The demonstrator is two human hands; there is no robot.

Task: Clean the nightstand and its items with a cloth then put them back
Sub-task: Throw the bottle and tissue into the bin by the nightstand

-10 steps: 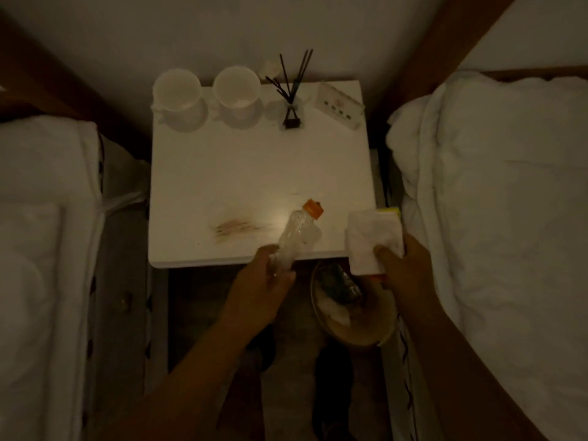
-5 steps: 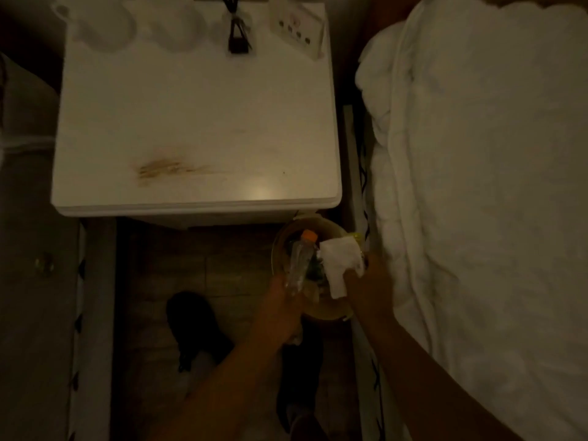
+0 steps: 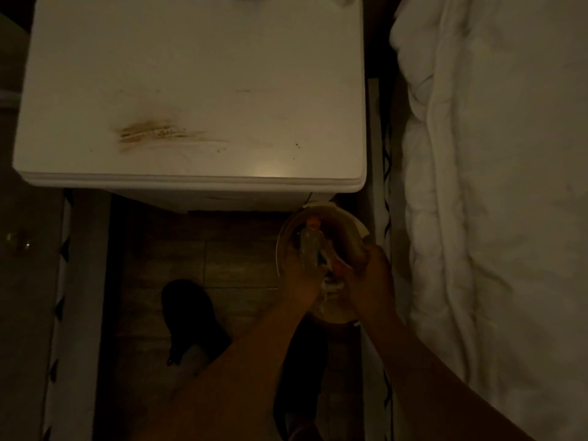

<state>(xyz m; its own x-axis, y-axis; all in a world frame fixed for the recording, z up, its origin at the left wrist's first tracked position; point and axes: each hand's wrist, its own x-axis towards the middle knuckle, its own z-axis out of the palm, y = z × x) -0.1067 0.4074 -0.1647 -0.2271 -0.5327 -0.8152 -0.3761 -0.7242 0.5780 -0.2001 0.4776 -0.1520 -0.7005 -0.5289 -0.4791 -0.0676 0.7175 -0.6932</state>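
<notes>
The white nightstand [image 3: 197, 90] fills the upper left of the frame, its surface bare apart from a brown smear [image 3: 152, 133] toward the lower left and a few dark specks [image 3: 297, 145] near its right side. Below its lower right corner, on the wooden floor [image 3: 191, 259], stands a round waste bin [image 3: 346, 221] squeezed against the frame of the bed [image 3: 496, 186] that runs down the right of the frame. Both hands reach into the bin's mouth, right of centre. The left hand [image 3: 300, 275] is closed around a clear plastic bottle [image 3: 310, 246], whose orange cap [image 3: 313, 222] points toward the top of the frame, inside the bin's rim. The right hand [image 3: 370, 275] is just beside it, curled at the bin's right edge; the light is too dim to tell what it grips. A dark shoe [image 3: 187, 313] rests on the floor at lower centre left.
</notes>
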